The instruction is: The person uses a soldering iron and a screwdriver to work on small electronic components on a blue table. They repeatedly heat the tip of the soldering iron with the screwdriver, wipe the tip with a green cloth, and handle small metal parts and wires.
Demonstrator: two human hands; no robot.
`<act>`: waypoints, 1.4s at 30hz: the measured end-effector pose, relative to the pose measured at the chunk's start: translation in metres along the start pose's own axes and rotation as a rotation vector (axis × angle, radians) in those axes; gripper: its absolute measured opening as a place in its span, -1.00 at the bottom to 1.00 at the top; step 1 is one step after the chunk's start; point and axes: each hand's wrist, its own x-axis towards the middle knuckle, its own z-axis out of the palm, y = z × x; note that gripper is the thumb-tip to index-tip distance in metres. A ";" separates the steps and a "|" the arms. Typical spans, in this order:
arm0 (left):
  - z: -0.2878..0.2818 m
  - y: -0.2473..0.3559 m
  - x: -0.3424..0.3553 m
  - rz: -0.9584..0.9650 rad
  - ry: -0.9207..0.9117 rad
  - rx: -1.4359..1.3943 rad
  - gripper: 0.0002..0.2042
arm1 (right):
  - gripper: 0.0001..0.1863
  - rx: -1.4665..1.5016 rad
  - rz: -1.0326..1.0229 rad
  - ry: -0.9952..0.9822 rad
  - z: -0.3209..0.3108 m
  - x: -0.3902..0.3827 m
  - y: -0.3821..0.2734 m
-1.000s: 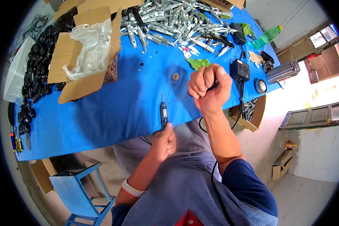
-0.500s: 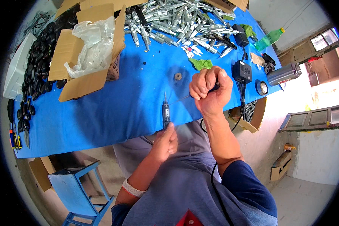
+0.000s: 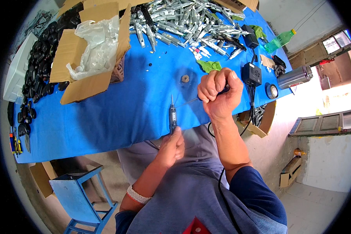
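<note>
Apparently, left hand point(image 3: 171, 149) gripping a device point(image 3: 172, 114), right hand point(image 3: 221, 93) works its clenched tool point(image 3: 192, 100) from two o'clock, next needing steadiness.

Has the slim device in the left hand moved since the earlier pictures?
No, not noticeably: judged against the round tan piece on the blue cloth, the slim device in the left hand keeps its tip below and left of it.

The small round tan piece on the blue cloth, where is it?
In the head view, the small round tan piece lies just above centre, left of the right hand and beyond the left hand's pointed device.
</note>
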 end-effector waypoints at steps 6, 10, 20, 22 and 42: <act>0.000 0.000 0.000 -0.007 -0.006 -0.012 -0.55 | -0.52 -0.016 0.021 -0.007 0.001 0.001 0.002; 0.000 0.000 0.000 -0.008 -0.009 -0.012 -0.55 | -0.50 -0.059 0.044 -0.027 0.009 0.005 0.002; -0.001 -0.003 0.003 -0.033 0.017 -0.016 -0.55 | -0.54 -0.073 0.123 -0.065 0.020 0.018 0.011; 0.001 -0.002 0.003 -0.023 0.016 -0.003 -0.55 | -0.56 -0.171 0.069 -0.095 0.021 0.015 0.013; 0.001 0.001 0.003 -0.089 0.027 0.059 -0.54 | -0.56 -0.132 0.168 0.026 0.032 0.019 0.021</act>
